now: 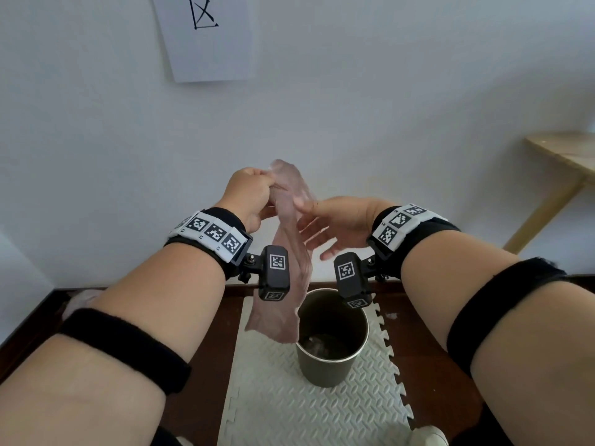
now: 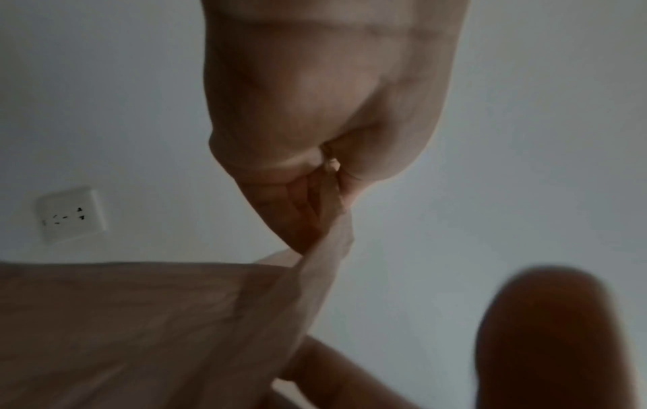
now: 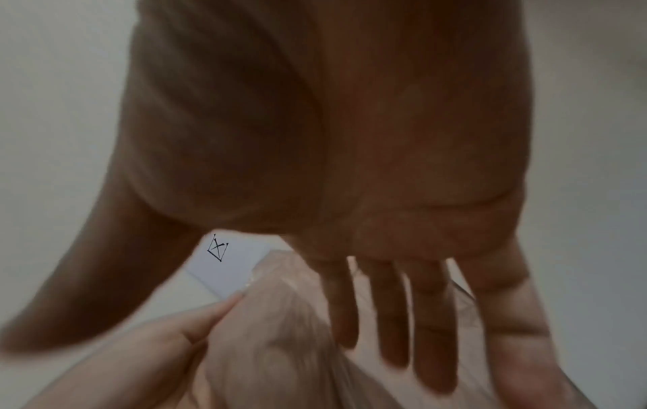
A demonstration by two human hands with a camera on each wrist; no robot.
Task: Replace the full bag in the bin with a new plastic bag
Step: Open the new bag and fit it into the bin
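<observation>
A thin, see-through pinkish plastic bag (image 1: 289,252) hangs in the air above the bin (image 1: 331,342), a dark round can standing on a pale foam mat (image 1: 289,407). My left hand (image 1: 254,194) pinches the bag's top edge between thumb and fingers; the left wrist view shows that pinch (image 2: 329,177) with the bag (image 2: 140,332) draped below. My right hand (image 1: 325,226) is beside the bag with its fingers (image 3: 392,318) straight and spread, and the bag (image 3: 280,332) lies against them. Some crumpled material lies at the bin's bottom (image 1: 322,344).
A white wall stands right behind the bin, with a paper sign (image 1: 206,37) on it and a wall socket (image 2: 70,215). A wooden table (image 1: 566,162) stands at the right. A whitish bundle (image 1: 80,300) lies on the dark floor at the left.
</observation>
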